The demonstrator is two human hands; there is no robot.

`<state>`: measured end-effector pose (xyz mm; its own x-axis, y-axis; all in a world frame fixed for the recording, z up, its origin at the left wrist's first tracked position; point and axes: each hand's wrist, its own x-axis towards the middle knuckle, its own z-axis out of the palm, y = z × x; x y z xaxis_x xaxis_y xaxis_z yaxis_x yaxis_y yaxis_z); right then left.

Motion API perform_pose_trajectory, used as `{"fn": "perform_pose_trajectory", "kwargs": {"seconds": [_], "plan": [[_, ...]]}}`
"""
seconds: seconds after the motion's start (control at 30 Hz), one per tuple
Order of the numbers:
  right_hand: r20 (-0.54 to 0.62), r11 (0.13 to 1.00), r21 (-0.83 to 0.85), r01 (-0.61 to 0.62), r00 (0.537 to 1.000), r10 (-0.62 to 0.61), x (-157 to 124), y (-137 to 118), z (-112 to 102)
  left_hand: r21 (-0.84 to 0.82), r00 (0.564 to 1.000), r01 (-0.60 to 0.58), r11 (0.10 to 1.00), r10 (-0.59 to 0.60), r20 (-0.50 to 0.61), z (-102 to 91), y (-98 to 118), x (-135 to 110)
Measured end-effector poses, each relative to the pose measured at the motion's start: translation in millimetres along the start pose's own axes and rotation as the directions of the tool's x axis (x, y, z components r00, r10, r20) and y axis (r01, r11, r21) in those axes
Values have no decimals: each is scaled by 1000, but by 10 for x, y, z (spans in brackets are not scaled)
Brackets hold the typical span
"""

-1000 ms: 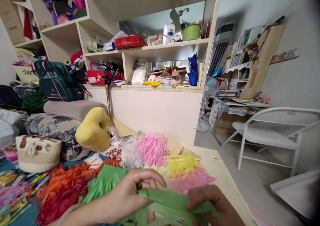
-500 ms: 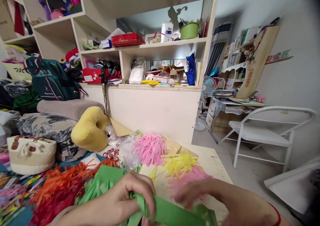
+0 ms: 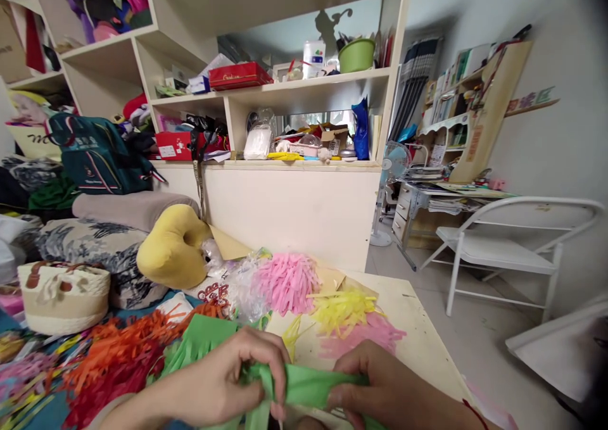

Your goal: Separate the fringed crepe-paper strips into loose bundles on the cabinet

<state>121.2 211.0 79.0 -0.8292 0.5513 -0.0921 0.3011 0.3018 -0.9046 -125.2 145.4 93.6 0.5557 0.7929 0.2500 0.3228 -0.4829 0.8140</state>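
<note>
A strip of green tissue paper [image 3: 308,384] stretches between my two hands, close in front of me. My left hand [image 3: 232,376] is closed around its left end, fingers curled over the folded paper. On the other side, my right hand [image 3: 375,385] pinches the strip between thumb and fingers. Behind my left hand lies fringed green paper [image 3: 206,335]; whether it joins the held strip is hidden. Just beyond my right hand, fringed pink paper [image 3: 363,336] and yellow strips [image 3: 344,311] rest on a pale board [image 3: 418,347]. A fuller pink pom-pom [image 3: 287,282] sits farther back.
Orange fringe [image 3: 128,347] and red fringe [image 3: 111,385] lie at my left, near a woven bag [image 3: 64,300]. A yellow cushion [image 3: 173,246] stands behind them. Shelving [image 3: 285,196] rises ahead. A white folding chair [image 3: 503,252] is on the right.
My right hand has come down and inward and taken hold of the green strip. Its fingers were apart and blurred before. My left hand keeps its grip, almost in the same spot.
</note>
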Motion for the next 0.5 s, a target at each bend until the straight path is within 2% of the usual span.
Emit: {"fn": "perform_pose_trajectory", "kwargs": {"seconds": [0.1,0.23,0.3,0.4,0.5], "plan": [[-46,994,-104,-34,999,29,-9,-40,8,-41,995,62,997,-58,85,-14,-30,54],[-91,977,-207,-48,995,30,-24,-131,31,-86,960,273,958,-265,95,129,1,195],[-116,982,-186,-14,993,-8,-51,-126,39,-124,945,323,938,-312,100,210,22,234],[-165,998,-32,55,984,-60,-112,-1,66,-145,957,290,946,-288,35,274,40,217],[-248,991,102,90,967,-62,-180,186,114,-167,976,212,963,-218,-19,298,35,148]]}}
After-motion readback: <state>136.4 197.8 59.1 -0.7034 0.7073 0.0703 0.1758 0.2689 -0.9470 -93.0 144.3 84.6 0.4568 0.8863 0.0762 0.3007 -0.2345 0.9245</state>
